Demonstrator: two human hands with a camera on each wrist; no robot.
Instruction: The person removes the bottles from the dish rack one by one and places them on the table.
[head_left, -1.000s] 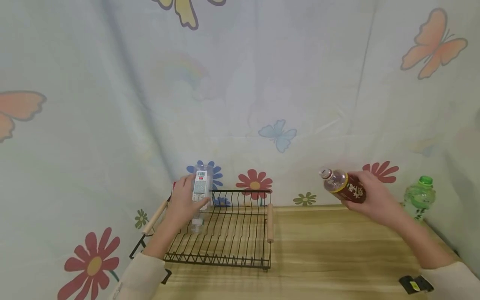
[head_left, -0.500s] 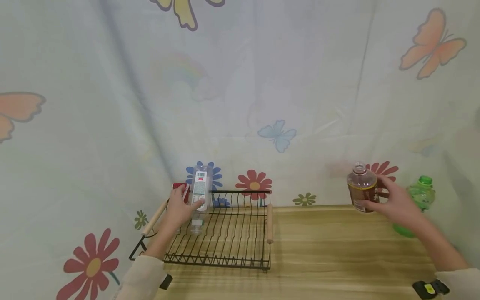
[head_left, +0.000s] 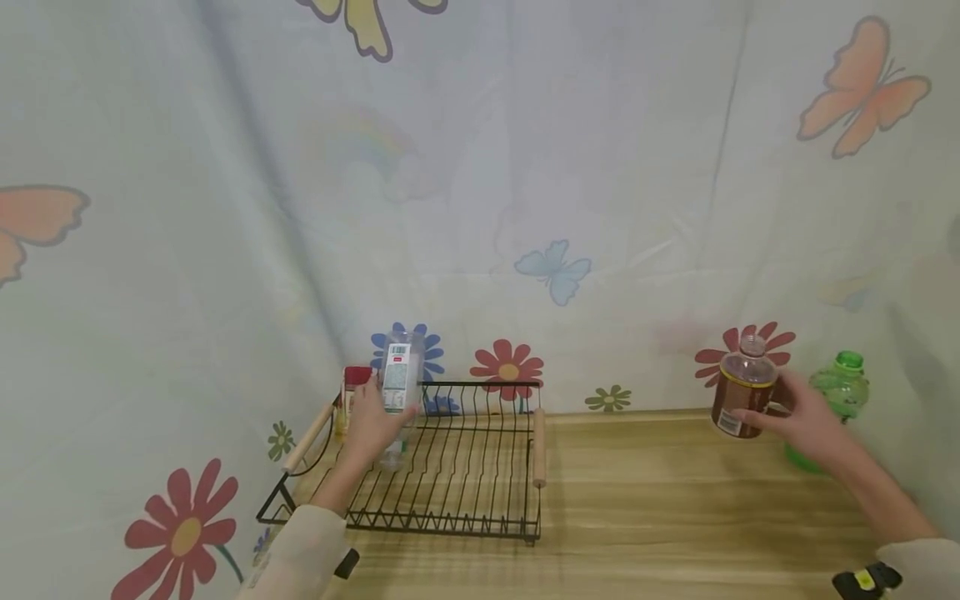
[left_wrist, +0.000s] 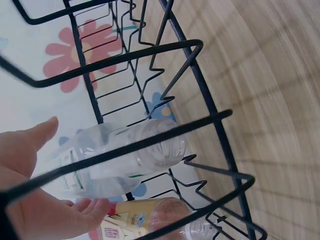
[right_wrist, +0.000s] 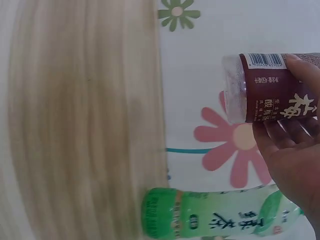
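In the head view my left hand [head_left: 372, 423] is at the black wire dish rack [head_left: 457, 528], around a clear plastic bottle [head_left: 400, 375] that stands neck down in it. The left wrist view shows the thumb spread away from this bottle and the fingertips between it and a second upturned bottle [left_wrist: 157, 218] with a yellow and red label. My right hand [head_left: 813, 421] grips a plastic drink bottle [head_left: 742, 396] with a dark red label, uncapped and upright, raised against the wall cloth. Below it in the right wrist view stands a green tea bottle [right_wrist: 215, 212].
The rack has light wooden handles [head_left: 540, 447] on its left and right sides. It stands on a wood-grain table [head_left: 667, 500]. A white cloth [head_left: 637, 167] printed with flowers and butterflies hangs behind and at the sides.
My right hand has turned the dark red bottle from tilted to upright and moved it right. My left hand has slipped down along the clear bottle, uncovering the second bottle's red end.
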